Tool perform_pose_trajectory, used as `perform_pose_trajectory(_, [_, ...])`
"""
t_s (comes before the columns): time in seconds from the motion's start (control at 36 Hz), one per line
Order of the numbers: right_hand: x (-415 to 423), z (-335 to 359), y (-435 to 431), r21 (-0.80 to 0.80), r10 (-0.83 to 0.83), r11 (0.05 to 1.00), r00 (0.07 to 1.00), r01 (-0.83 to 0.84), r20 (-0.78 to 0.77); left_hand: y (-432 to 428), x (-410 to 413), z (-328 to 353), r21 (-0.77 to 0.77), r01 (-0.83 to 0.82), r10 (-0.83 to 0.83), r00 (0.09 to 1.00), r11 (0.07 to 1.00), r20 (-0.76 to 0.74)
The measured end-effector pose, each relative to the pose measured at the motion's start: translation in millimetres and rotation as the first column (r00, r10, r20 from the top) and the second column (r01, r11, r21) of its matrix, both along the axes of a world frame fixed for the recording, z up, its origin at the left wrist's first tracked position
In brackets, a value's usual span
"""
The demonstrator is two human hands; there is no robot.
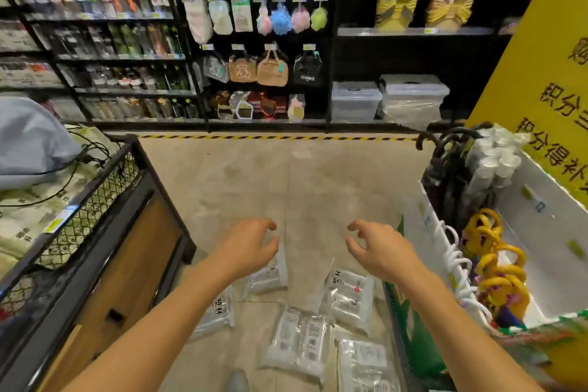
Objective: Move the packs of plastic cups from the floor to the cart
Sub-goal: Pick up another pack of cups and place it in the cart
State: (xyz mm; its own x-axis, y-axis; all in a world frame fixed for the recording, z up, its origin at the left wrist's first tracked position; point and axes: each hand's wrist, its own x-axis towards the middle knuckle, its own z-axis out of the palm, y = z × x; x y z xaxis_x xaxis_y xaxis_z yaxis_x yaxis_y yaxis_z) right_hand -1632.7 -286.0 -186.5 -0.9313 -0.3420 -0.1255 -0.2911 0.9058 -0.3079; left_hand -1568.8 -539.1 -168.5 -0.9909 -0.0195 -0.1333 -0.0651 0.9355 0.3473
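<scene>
— Shop aisle, pale tiled floor (318, 175), shelves of goods behind. Where are the packs?

— Five or so packs of plastic cups (299, 342) lie flat on the floor, scattered below and between both forearms, nearer the body than the fingers.

— And the hands?

— Left hand (251, 248) and right hand (378, 248) hover above the tiles, each grip open, fingers curled, holding nothing.

— Which pack is nearest?

— One pack (269, 275) lies right under the left hand, its long side running away from the body. Another (350, 299) sits just below the right wrist, tilted the same way.

— The cart?

— I judge it to be the white bin (541, 210) on the right, where more cups (491, 162) already stand, so the right hand is closer for the drop
</scene>
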Motion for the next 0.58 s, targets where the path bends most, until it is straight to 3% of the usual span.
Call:
perform_pose_trajectory(0.31, [-83,-187,-59,-0.042,-0.278,0.955,0.936,0.293,0.216,-88,-135,-195,0.160,0.029,-0.066,0.971,0.987,0.229])
perform_pose_trajectory(0.58, [-80,-478,-58,-0.070,-0.403,0.852,0.735,0.519,0.545,-103,-170,-479,0.249,-0.006,-0.106,0.895,0.969,0.432])
